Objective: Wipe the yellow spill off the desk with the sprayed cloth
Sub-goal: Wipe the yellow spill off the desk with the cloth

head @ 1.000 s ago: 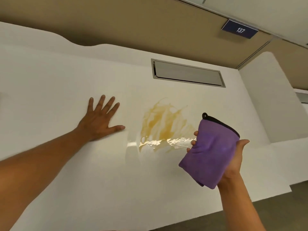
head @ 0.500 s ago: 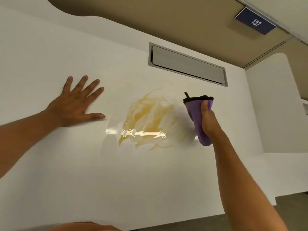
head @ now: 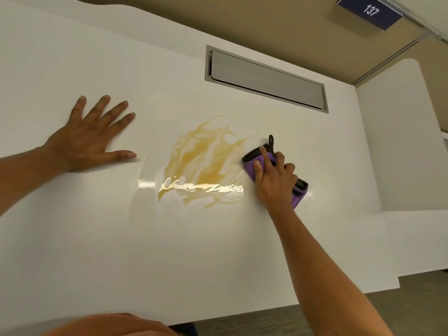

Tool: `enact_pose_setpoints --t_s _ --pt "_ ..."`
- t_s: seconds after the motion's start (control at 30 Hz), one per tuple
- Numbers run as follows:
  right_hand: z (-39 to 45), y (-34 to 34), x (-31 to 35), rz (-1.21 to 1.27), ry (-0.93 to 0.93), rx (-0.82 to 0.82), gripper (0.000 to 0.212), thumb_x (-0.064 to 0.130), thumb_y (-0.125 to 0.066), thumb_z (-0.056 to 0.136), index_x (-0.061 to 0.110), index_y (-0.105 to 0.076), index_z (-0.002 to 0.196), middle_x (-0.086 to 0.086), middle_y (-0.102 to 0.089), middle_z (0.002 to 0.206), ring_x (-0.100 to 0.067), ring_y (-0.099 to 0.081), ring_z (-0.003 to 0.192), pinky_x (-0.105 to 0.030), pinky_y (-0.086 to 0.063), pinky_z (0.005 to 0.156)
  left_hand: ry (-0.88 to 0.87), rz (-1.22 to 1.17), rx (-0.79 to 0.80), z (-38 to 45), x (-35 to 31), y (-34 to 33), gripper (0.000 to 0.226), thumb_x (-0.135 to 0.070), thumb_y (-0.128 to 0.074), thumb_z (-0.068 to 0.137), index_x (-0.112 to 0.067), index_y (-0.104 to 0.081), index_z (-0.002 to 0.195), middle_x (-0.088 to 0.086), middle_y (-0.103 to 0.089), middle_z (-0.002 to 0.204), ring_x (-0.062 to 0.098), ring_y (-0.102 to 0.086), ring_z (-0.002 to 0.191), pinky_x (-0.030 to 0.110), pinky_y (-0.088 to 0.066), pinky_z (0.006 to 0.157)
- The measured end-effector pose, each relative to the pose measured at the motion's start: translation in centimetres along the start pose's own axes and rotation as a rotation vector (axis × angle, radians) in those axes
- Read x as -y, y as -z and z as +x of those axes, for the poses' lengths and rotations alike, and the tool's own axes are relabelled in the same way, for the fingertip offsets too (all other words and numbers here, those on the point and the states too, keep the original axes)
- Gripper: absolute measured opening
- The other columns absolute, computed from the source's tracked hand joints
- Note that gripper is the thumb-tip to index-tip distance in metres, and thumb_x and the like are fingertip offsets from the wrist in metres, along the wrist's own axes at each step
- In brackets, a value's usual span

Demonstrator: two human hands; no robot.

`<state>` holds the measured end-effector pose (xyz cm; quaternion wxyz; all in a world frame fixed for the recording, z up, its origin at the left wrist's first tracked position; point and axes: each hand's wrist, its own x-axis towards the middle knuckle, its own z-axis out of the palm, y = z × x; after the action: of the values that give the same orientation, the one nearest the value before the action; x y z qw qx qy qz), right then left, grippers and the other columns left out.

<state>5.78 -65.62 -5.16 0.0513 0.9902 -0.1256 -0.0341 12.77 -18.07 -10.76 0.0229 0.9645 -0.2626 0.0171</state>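
Desk [head: 218,251]: a broad, glossy white surface that fills most of the view, bare except for the spill and the two hands.
Cable hatch [head: 265,80]: a long grey recessed flap set into the far side of the desk, beyond the spill.
Yellow spill [head: 203,163]: a thin, streaky amber puddle at the middle of the desk, its near edge shining under a light; it looks mostly unwiped.
Left hand [head: 89,139]: open and flat, palm down, fingers spread on the desk to the left of the spill, apart from it (probably bracing).
Right hand [head: 274,178]: pressing down on the cloth, fingers curled over its top, just right of the spill.
Cloth [head: 252,163]: purple with black trim and a small black loop, bunched under the right hand and touching the spill's right edge.
Handling: the cloth looks soft, light and floppy; it probably works best held flat under the palm, not pinched by a corner. Liquid on the slick top may smear.
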Motion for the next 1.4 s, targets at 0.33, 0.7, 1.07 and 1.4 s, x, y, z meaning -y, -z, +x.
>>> enact_pose_setpoints --t_s 0.33,0.7,1.07,1.4 --pt "-11.5 -0.6 3.7 0.114 0.076 0.006 0.064 0.053 -0.046 0.105 0.027 -0.036 0.162 -0.015 -0.052 0.135 -0.035 -0.054 0.095 -0.045 -0.053 0.078 0.019 0.004 0.019 -0.1 -0.6 0.7 0.109 -0.09 -0.027 0.086 -0.022 -0.016 0.171 0.007 -0.016 0.18 0.042 -0.017 0.164 0.066 -0.004 0.129" --pt "1.4 0.2 2.3 0.318 -0.315 0.012 0.064 0.058 -0.037 0.108 0.029 -0.028 0.165 -0.014 -0.028 0.161 -0.044 -0.043 0.126 -0.055 -0.053 0.095 0.064 0.01 0.063 0.1 -1.1 2.2 0.11 -0.094 -0.022 0.084 -0.027 -0.012 0.171 0.002 -0.012 0.181 0.037 -0.011 0.166 0.066 -0.006 0.13" --pt "-15.2 -1.4 5.9 0.224 -0.027 0.047 0.067 0.053 -0.032 0.109 0.018 -0.025 0.166 -0.019 -0.034 0.164 -0.039 -0.035 0.148 -0.056 -0.032 0.122 0.071 0.004 0.04 0.2 -1.3 2.6 0.109 -0.096 -0.017 0.084 -0.03 -0.011 0.171 -0.001 -0.013 0.18 0.036 -0.011 0.166 0.065 -0.007 0.131" --pt "-1.0 -0.7 3.8 0.357 0.109 -0.063 0.061 0.034 -0.043 0.112 0.014 -0.023 0.166 -0.011 -0.022 0.174 -0.032 -0.016 0.161 -0.049 -0.025 0.128 0.06 0.017 0.012 0.1 -1.4 2.5 0.108 -0.095 -0.022 0.085 -0.031 -0.009 0.171 -0.002 -0.013 0.18 0.03 -0.01 0.167 0.064 -0.007 0.131"
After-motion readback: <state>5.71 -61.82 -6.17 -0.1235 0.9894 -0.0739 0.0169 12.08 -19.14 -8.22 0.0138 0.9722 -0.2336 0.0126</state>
